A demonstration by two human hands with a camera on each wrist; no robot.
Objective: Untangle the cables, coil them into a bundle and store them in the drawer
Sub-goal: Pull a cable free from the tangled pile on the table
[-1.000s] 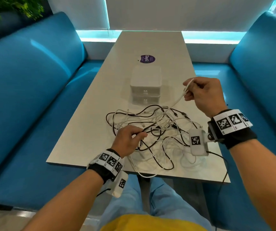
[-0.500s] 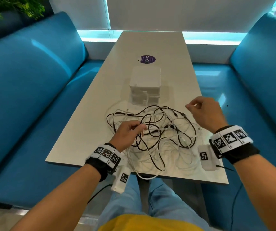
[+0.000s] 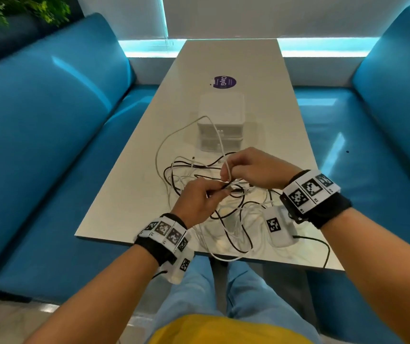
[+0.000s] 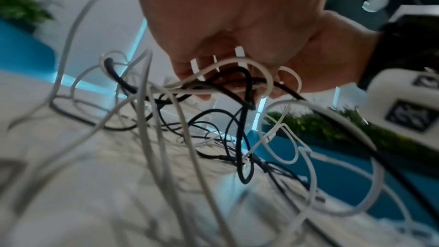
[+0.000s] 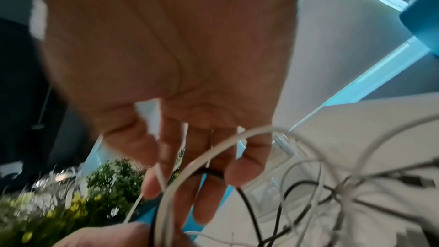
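Observation:
A tangle of black and white cables (image 3: pixel 231 219) lies on the table (image 3: pixel 236 60) near its front edge. My left hand (image 3: pixel 220 192) pinches strands at the top of the tangle; in the left wrist view its curled fingers (image 4: pixel 190 70) hold black and white strands (image 4: pixel 242 147) lifted off the table. Just beyond it, my right hand (image 3: pixel 226 173) pinches a white cable (image 3: pixel 157 157) whose long loop arcs up in front of the white drawer unit (image 3: pixel 221 112). The right wrist view shows that white cable (image 5: pixel 213 149) crossing the fingers. Both drawers look closed.
A round purple sticker (image 3: pixel 224 82) lies behind the drawer unit. Blue sofas (image 3: pixel 50 108) flank the table on the left and right (image 3: pixel 385 120). Some cable loops hang over the table's front edge above my knees. A plant (image 3: pixel 0 11) stands at far left.
My right hand let go of the raised white cable, dropped, then moved left to the tangle's middle and pinched a white cable. My left hand stayed on the tangle and lifted it slightly.

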